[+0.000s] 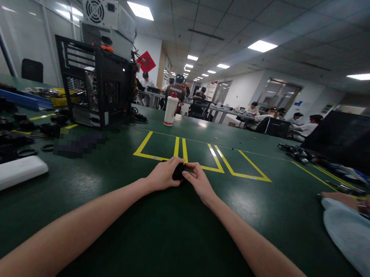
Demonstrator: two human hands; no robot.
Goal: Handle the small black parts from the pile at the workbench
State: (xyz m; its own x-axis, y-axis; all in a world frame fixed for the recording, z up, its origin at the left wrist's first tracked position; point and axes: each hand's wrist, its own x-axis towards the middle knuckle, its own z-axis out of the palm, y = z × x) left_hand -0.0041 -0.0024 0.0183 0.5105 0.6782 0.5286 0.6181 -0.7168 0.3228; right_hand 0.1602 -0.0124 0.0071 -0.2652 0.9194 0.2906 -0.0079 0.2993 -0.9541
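A small black object (pixel 178 171) is held between my two hands over the green table (pixel 173 228), near the front edge of the yellow tape rectangles. My left hand (pixel 166 173) wraps round its left side, fingers curled over the top and thumb below. From the right, my right hand (pixel 198 182) pinches at the object with its thumb and fingertips. What exactly the object is cannot be made out, as the fingers cover much of it.
An open black computer case (pixel 110 85) stands at the back left, near a white bottle (pixel 170 109). Black parts and a long white object (pixel 2 178) lie at left. Cables (pixel 295 153) and a person's blue sleeve (pixel 353 233) are at right.
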